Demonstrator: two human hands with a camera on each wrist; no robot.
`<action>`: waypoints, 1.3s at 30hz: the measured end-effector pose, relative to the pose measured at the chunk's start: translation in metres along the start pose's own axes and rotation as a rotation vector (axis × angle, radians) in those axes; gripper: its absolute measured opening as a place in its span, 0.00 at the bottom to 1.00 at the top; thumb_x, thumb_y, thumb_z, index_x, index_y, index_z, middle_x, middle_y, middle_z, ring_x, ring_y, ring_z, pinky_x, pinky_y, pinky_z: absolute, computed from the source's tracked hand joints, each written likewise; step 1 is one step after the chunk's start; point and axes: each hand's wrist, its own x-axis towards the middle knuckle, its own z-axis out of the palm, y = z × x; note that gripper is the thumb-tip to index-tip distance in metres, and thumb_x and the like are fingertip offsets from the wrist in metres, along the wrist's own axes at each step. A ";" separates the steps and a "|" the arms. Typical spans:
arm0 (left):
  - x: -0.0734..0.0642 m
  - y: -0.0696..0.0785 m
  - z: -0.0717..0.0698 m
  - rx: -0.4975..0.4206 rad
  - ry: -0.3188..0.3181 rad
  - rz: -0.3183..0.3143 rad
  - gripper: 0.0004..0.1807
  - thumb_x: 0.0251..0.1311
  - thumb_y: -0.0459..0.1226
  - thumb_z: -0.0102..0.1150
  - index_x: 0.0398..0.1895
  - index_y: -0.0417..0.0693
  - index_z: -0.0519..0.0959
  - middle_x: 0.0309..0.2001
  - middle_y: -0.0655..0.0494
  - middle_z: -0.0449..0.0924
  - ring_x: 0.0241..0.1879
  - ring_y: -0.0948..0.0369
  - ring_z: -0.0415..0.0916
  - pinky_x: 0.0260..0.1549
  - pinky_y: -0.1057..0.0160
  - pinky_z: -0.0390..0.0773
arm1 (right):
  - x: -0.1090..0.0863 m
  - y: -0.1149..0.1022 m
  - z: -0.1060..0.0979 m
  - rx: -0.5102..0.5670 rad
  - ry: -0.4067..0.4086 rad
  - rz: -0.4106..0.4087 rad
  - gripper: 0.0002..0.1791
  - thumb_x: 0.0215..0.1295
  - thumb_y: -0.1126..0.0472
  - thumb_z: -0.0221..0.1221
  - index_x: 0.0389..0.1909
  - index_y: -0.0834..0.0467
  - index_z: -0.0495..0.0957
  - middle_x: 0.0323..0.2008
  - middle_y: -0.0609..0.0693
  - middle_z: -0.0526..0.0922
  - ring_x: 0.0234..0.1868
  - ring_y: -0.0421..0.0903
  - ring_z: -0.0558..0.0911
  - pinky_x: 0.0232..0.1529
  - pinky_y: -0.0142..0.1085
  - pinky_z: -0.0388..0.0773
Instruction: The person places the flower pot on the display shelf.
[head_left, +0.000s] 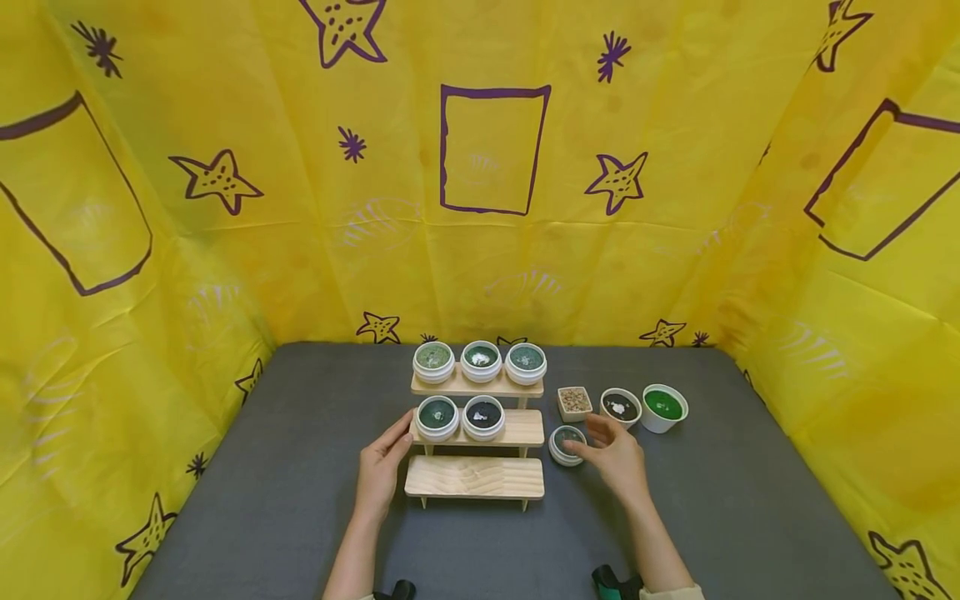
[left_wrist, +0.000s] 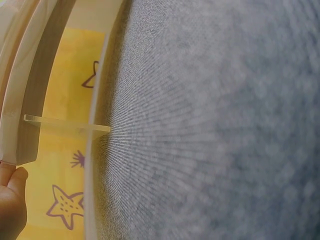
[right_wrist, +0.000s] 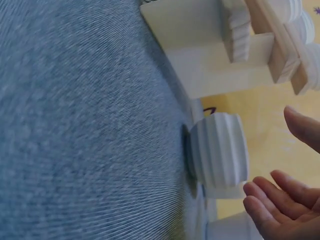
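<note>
A: Where does the white fluted cup (head_left: 559, 444) lie from your fingers?

B: It lies just left of your right hand (head_left: 618, 458), upright on the gray tabletop (head_left: 720, 500). Your thumb is toward the near side and your fingers toward the far side, so the gap between them faces the cup.

A: Are you pinching it?

B: No: your right thumb and fingers are spread apart. Overhead, your thumb tip overlaps the rim; whether it touches, you cannot tell from here.

A: Any long axis to line up with?

B: None that shows; the cup looks round, so your side of approach seems to matter more than your wrist's turn. Mind the square dish of tan granules (head_left: 574, 402) just behind it.

A: And your left hand (head_left: 382, 467)?

B: It's the farther one, across the three-tier wooden stand (head_left: 475, 477). Your left fingertips are at the left end of the middle shelf (head_left: 527, 427), beside the dark-green-filled cup (head_left: 437, 417); whether they pinch the wood, you cannot tell.
</note>
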 end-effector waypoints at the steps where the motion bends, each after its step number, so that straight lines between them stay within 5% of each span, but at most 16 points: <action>1: 0.000 0.000 0.000 0.001 0.000 -0.003 0.22 0.69 0.31 0.53 0.66 0.38 0.73 0.67 0.45 0.73 0.56 0.85 0.69 0.58 0.85 0.67 | 0.000 0.002 0.001 -0.006 -0.009 0.009 0.39 0.52 0.53 0.74 0.63 0.62 0.73 0.61 0.64 0.79 0.61 0.62 0.80 0.62 0.51 0.78; 29: 0.000 0.000 0.000 -0.016 -0.003 0.007 0.22 0.69 0.31 0.53 0.65 0.37 0.73 0.67 0.42 0.71 0.55 0.85 0.70 0.56 0.84 0.69 | 0.007 0.027 0.013 0.008 -0.040 0.009 0.36 0.47 0.59 0.76 0.58 0.67 0.76 0.53 0.67 0.83 0.54 0.59 0.84 0.55 0.44 0.83; 39: 0.000 -0.001 0.000 -0.020 -0.005 0.005 0.22 0.69 0.31 0.52 0.66 0.37 0.72 0.67 0.42 0.71 0.56 0.85 0.70 0.57 0.85 0.69 | 0.007 0.029 0.015 0.006 -0.043 0.001 0.34 0.44 0.61 0.77 0.55 0.65 0.78 0.51 0.66 0.85 0.51 0.57 0.86 0.41 0.20 0.78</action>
